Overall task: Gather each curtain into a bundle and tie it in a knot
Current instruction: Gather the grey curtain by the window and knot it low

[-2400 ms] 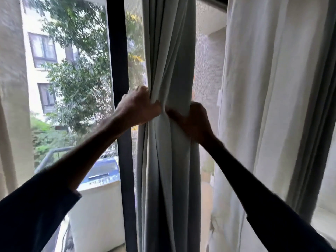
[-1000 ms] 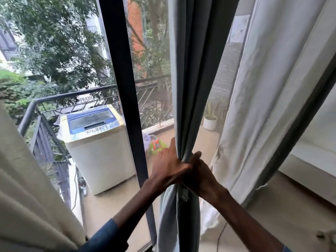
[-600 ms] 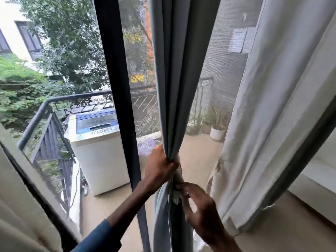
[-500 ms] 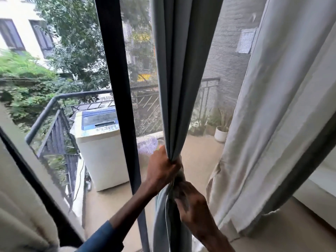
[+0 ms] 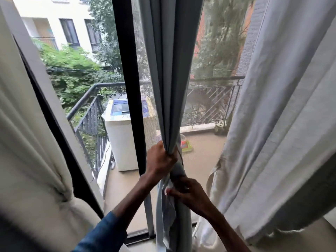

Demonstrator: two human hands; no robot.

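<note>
A grey-blue curtain hangs in tight folds down the middle of the window, gathered into a narrow bundle. My left hand grips the bundle where the folds converge. Just below it, my right hand holds the lower hanging part of the same curtain, its fingers curled into the cloth. The curtain's tail drops between my forearms to the floor. A wider pale curtain hangs loose at the right. A cream curtain fills the left edge.
A black window frame post stands just left of the gathered curtain. Beyond the glass is a balcony with a white washing machine, a dark metal railing, a potted plant and trees.
Both hands slid down the curtain from chest height to low on the bundle. My right hand dropped below the left and took hold of the lower cloth. The view tilted downward.
</note>
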